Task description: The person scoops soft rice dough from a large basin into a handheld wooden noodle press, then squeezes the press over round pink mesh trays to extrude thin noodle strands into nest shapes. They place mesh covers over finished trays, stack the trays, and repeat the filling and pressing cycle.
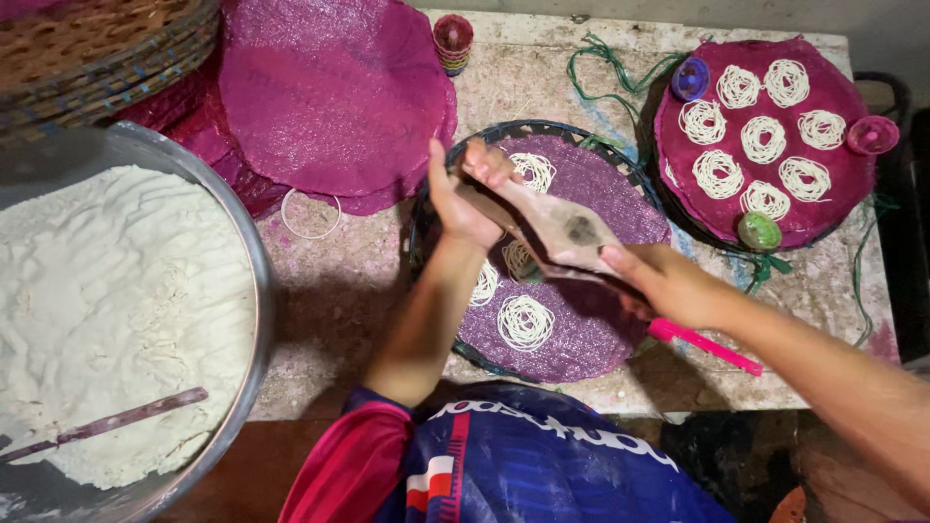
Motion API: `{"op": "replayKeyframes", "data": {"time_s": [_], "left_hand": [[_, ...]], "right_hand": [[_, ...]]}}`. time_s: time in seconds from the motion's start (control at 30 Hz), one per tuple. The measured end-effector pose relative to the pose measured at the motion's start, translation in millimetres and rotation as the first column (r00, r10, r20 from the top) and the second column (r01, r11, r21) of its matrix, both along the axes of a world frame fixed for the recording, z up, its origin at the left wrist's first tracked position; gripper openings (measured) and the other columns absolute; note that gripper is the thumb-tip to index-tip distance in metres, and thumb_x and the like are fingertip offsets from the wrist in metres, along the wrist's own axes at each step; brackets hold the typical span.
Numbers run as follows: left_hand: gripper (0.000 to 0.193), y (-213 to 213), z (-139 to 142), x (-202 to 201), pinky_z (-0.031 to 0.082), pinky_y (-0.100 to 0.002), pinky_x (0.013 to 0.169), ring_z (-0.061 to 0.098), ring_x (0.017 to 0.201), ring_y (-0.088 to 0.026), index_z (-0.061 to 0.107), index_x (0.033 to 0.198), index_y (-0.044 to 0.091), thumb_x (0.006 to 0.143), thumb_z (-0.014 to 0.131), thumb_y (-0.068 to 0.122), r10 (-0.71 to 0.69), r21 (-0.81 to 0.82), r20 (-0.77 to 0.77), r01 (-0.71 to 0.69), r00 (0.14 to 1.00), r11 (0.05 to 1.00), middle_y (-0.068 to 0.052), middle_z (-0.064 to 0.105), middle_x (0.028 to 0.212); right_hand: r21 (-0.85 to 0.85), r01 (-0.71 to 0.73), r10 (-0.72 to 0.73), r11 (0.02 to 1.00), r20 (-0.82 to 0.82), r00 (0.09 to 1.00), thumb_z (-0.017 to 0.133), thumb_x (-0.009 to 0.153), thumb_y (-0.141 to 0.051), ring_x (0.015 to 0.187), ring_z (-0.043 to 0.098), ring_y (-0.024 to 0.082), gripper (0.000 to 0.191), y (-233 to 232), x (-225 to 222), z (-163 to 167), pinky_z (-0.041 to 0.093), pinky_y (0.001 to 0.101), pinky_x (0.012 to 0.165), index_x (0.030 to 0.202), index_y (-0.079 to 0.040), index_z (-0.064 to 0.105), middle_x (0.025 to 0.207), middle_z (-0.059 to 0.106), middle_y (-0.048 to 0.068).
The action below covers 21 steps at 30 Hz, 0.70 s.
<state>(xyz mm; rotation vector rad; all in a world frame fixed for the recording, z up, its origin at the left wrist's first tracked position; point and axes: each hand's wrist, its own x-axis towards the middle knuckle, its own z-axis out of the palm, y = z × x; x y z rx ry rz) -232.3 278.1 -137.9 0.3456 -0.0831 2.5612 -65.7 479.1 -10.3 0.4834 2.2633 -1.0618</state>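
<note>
Both hands clenched on wooden noodle press [567, 232]: left hand [463, 199] grips upper handle, right hand [668, 284] lower; fingertips probably wrap underneath, above purple mat [601, 329].

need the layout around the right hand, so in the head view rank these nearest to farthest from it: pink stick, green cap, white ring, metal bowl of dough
From the right hand:
1. pink stick, just under the hand, by the table's near edge.
2. green cap, beyond it on the right-hand mat.
3. white ring, left of the basket, on the table.
4. metal bowl of dough, far left.
</note>
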Motion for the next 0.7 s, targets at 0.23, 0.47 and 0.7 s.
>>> {"op": "replayKeyframes", "data": {"time_s": [0.23,0.47,0.7], "left_hand": [[0.052,23,14,-14,0.047,-0.036,0.092,0.056,0.084,-0.016,0.057,0.088,0.014,0.1,0.038,0.061,-0.05,-0.076,0.118,0.059,0.992,0.995,0.0,0.059,0.084],[0.052,13,-46,4,0.02,-0.026,0.041,0.05,0.056,-0.01,0.058,0.126,0.017,0.103,0.029,0.053,-0.539,-0.96,0.005,0.154,0.842,0.232,-0.003,0.069,0.101],[0.068,4,-74,21,0.033,-0.025,0.06,0.048,0.073,-0.013,0.031,0.158,0.019,0.108,0.016,0.063,-0.537,-0.974,-0.226,-0.173,0.813,0.148,-0.006,0.078,0.118]], "right_hand": [[0.078,-0.024,0.039,0.997,-0.2,0.979,0.044,0.097,-0.057,0.059,0.059,0.016,0.057,22,-9,-2,0.049,0.0336,0.057,0.102,-0.006,0.069,0.065,0.062,0.005],[-0.023,-0.033,0.027,0.999,-0.195,0.98,0.045,0.1,-0.053,0.06,0.058,0.015,0.053,37,1,-15,0.048,0.0328,0.057,0.096,-0.005,0.068,0.066,0.062,0.005],[-0.075,0.097,-0.115,0.992,-0.291,0.95,0.048,0.1,-0.05,0.061,0.058,0.013,0.046,45,2,-40,0.047,0.0307,0.056,0.101,-0.007,0.066,0.068,0.06,0.003]]}}
